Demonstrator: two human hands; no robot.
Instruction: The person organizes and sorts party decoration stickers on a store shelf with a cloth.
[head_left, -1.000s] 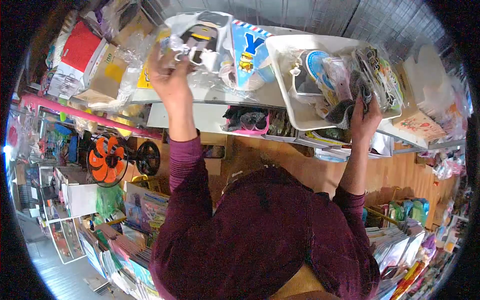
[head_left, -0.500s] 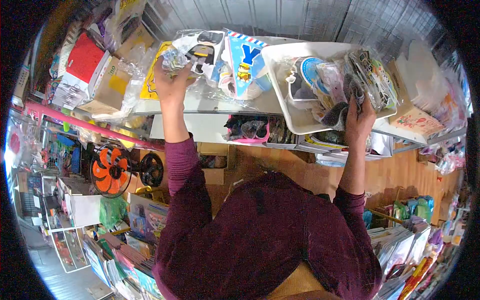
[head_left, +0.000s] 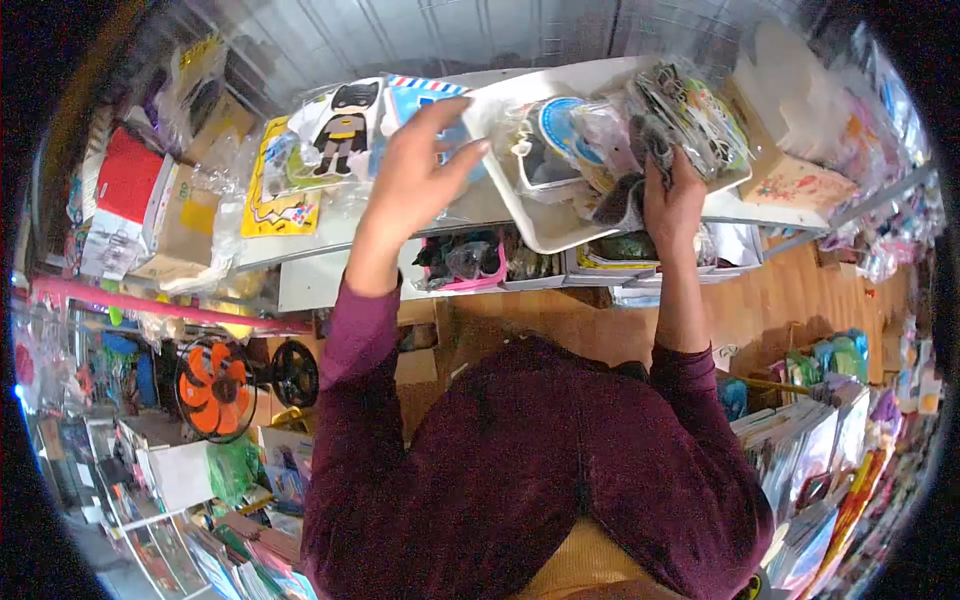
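My left hand [head_left: 418,185] is open, thumb and fingers spread with nothing between them, above the blue pennant [head_left: 405,100] and close to the left rim of the white plastic tray [head_left: 517,215]. My right hand [head_left: 676,205] is closed around a dark grey cloth [head_left: 652,140] at the tray's right side. Inside the tray lie clear-wrapped packets, among them a blue round cutout [head_left: 568,128] and a stack of colourful packaged pieces [head_left: 695,115]. Left of the pennant, a cartoon cutout in a black mask [head_left: 345,130] overlaps a yellow packet [head_left: 275,215].
Cardboard boxes [head_left: 190,225] flank the shelf on the left, and a printed carton [head_left: 800,190] stands right of the tray. Below are a pink bin [head_left: 462,262] of dark items and an orange fan [head_left: 213,388]. Racks of packaged goods [head_left: 800,450] stand behind me.
My left hand has left the packets on the left and moved right towards the tray, uncovering the masked cutout. The right hand still grips the grey cloth. The camera view has shifted.
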